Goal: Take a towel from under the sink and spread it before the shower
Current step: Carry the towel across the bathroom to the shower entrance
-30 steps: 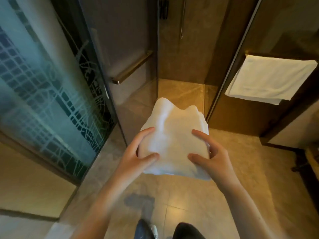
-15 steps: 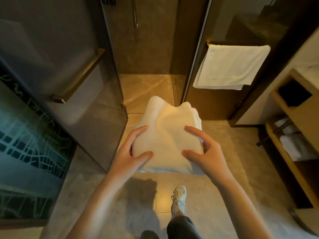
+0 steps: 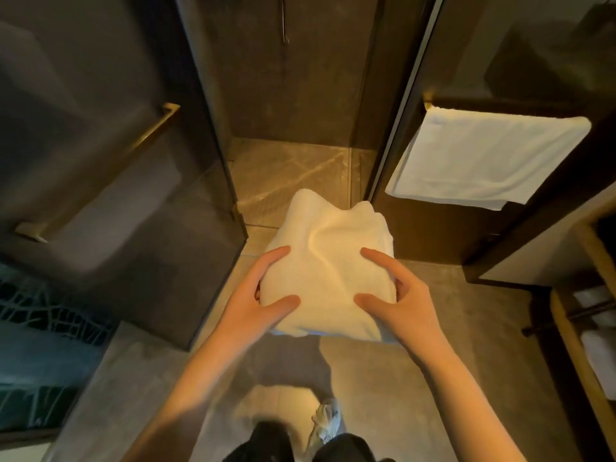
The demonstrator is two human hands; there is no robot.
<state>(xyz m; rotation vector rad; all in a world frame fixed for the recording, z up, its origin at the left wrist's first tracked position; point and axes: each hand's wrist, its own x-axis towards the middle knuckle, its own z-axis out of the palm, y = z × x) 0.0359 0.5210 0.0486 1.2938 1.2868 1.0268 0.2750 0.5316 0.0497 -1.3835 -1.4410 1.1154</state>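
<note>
The fingers (image 3: 281, 301) of the left hand (image 3: 246, 308) and the right hand (image 3: 406, 308) are pinching the sides of the folded white towel (image 3: 330, 265). Both hands are holding it up in the air, above the floor (image 3: 466, 328), right before the open shower (image 3: 290, 168). Another towel (image 3: 483, 161) is hanging on the right.
</note>
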